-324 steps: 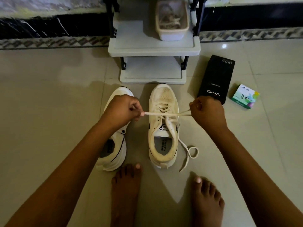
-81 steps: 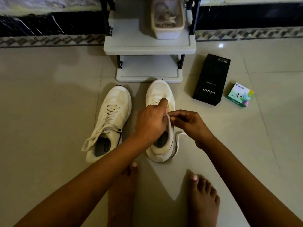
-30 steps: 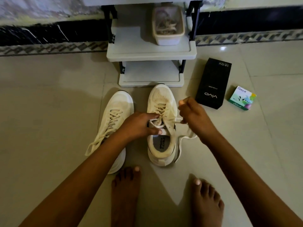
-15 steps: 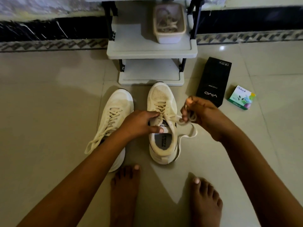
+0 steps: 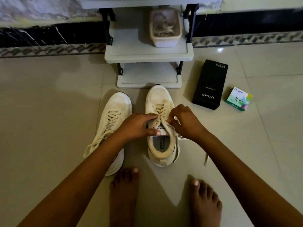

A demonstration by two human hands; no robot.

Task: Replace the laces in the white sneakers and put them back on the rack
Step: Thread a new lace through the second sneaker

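Observation:
Two white sneakers stand on the tiled floor in front of the rack [image 5: 148, 54]. The left sneaker [image 5: 114, 110] is laced, its cream lace ends trailing to the lower left. My left hand [image 5: 136, 126] grips the right sneaker [image 5: 159, 149] at its tongue, thumb on the tongue label, fingers over the lacing. My right hand [image 5: 184, 122] pinches the cream lace [image 5: 177, 145] at the shoe's right eyelets. The lace's loose end runs down along the shoe's right side, its tip lying on the floor.
A plastic tub [image 5: 165, 28] holding old laces sits on the rack's middle shelf. A black vivo box [image 5: 210, 85] and a small green Odonil box [image 5: 238, 99] lie on the floor to the right. My bare feet [image 5: 124, 195] stand just below the shoes.
My right hand has moved left and down onto the right sneaker's eyelets, and the lace loop it held up has dropped beside the shoe. My left hand stays on the tongue.

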